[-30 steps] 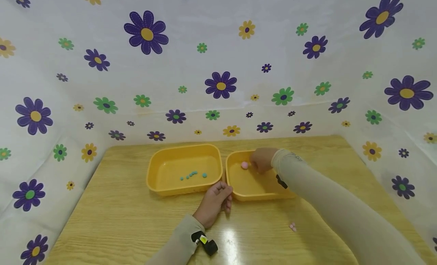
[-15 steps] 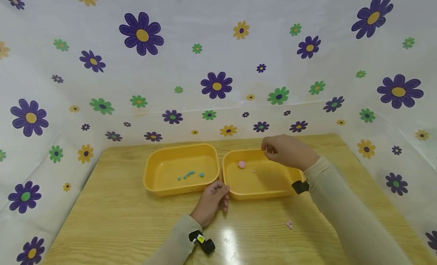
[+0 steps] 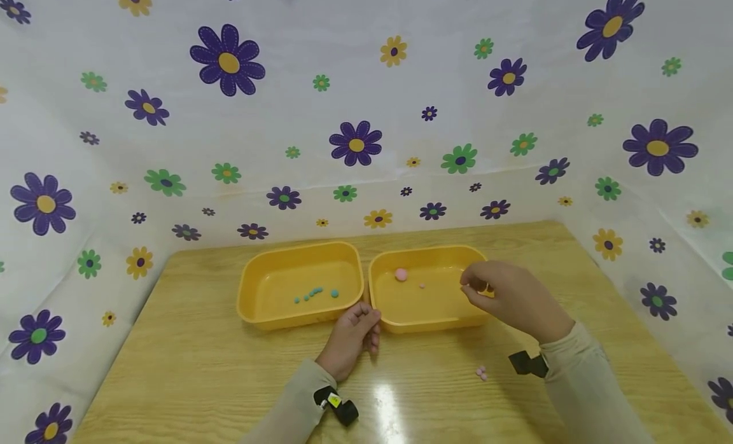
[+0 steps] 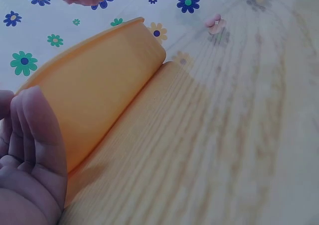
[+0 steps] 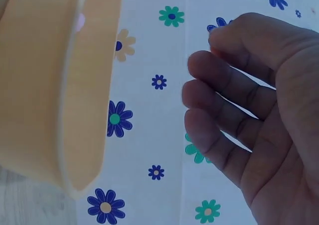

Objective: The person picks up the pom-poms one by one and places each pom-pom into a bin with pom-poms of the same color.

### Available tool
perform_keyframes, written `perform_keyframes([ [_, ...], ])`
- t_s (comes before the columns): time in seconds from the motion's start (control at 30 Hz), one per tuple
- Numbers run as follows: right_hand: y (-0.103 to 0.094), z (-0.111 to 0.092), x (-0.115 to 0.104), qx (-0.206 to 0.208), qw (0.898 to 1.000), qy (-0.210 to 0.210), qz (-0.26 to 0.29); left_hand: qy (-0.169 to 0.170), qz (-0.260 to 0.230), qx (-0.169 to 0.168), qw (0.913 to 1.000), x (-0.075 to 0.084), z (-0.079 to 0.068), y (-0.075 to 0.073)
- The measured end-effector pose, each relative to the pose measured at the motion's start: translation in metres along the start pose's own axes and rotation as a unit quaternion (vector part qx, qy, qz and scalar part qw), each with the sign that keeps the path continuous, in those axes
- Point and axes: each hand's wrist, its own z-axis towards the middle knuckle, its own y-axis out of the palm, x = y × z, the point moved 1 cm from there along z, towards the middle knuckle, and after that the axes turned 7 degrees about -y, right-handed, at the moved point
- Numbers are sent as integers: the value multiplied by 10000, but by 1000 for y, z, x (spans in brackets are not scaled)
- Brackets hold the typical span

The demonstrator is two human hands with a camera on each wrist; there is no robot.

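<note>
My left hand (image 3: 348, 342) lies by the gap between two yellow bins, its fingers fairly straight and its fingertips right at the near corner of the right bin (image 3: 435, 326). In the left wrist view the fingers (image 4: 40, 130) overlap that bin's wall. My right hand (image 3: 509, 296) is raised over the right bin's right end, fingers loosely curled. Nothing shows between its fingers (image 5: 202, 128) in the right wrist view. Inside the right bin are a larger pink ball (image 3: 401, 275) and a tiny pink ball (image 3: 422, 285). A small cluster of pink balls (image 3: 481, 373) sits on the table.
The left yellow bin (image 3: 298, 321) holds several small teal balls (image 3: 312, 294) and a larger teal ball (image 3: 335, 293). Both bins stand on a wooden table (image 3: 229, 380). A flower-print sheet (image 3: 298, 113) rises behind and at both sides.
My right hand has risen out of the right bin and moved right, toward me. The tiny pink ball now shows beside the larger one. My left hand has stayed at the bin corner.
</note>
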Motion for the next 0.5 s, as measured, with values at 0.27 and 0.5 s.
perform_keyframes([
  [0.27, 4, -13, -5, -301, 9988, 216, 321, -57, -123, 46, 9999, 2, -2, 0],
  [0.5, 5, -16, -10, -680, 9953, 208, 651, -131, -59, 96, 9999, 2, -1, 2],
])
